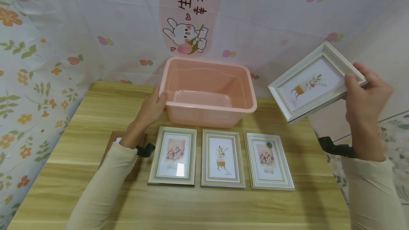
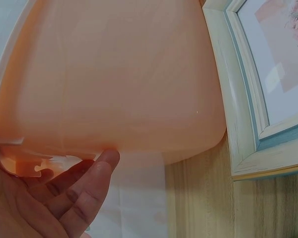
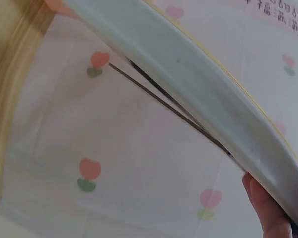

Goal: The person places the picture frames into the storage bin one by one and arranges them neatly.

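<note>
My right hand (image 1: 367,97) grips a white picture frame (image 1: 311,82) by its corner, thumb on the front. The frame is tilted in the air to the right of a pink plastic basin (image 1: 204,114); its picture shows a plant in an orange pot. In the right wrist view the frame's edge (image 3: 198,84) crosses the picture, with a thin stand standing off its back and fingertips (image 3: 268,206) behind it. My left hand (image 1: 150,107) holds the basin's left rim, and the left wrist view shows the fingers (image 2: 89,193) curled under it. The basin's visible floor holds nothing.
In front of the basin lie a cream frame (image 1: 154,166), a beige frame (image 1: 204,166) and a white frame (image 1: 252,166) in a row. A brown frame (image 1: 132,175) is partly hidden under my left forearm. A patterned cloth (image 1: 121,20) hangs behind the wooden table (image 1: 204,208).
</note>
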Available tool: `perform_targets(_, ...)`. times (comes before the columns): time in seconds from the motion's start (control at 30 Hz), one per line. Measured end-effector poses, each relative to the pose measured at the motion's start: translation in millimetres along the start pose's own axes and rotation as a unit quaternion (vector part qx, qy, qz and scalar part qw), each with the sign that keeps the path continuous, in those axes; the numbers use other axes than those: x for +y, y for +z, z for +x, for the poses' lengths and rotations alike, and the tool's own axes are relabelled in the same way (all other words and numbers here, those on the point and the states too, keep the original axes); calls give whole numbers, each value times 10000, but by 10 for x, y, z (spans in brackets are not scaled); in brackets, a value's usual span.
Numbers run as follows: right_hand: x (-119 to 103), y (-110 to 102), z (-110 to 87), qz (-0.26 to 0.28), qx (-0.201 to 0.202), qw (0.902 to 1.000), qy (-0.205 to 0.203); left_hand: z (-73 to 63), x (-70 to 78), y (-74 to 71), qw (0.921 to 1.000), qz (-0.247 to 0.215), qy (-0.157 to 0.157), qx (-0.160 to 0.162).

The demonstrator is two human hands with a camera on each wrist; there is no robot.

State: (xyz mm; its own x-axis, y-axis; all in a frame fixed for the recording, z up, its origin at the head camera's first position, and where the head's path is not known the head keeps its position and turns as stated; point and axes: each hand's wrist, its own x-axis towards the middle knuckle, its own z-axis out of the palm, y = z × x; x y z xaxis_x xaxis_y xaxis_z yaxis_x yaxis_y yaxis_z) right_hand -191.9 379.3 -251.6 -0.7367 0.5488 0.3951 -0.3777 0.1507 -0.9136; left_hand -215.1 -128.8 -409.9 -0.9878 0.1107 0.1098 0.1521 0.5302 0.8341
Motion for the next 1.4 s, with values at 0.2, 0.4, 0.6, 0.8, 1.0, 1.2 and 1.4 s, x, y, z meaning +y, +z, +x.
perform_targets(0.2, 8, 189, -49, 997, 317, 9940, -316, -3, -14, 9, 10000, -54, 9, 5)
perform_targets(0.4, -13, 384, -125, 1326, 677, 9874, -540, 5, -24, 17, 9999, -70, 76, 54)
perform_targets(0.6, -89, 575, -217, 1640, 970, 9796, -638, 4, -17, 20, 9999, -133, 19, 59)
perform_targets(0.8, -94, 730, -292, 1575, 929, 9795, -840, -4, -10, 21, 9999, -113, -5, 83)
perform_targets(1.0, -37, 840, -346, 1504, 745, 9831, -725, -9, -7, 26, 9999, -95, -31, 133)
perform_targets(1.2, 60, 938, -380, 1526, 591, 9846, -619, -9, 2, 26, 9998, -107, -61, 127)
perform_targets(1.4, 177, 1017, -402, 1399, 411, 9875, -592, -6, -6, 21, 9998, -160, -104, 56)
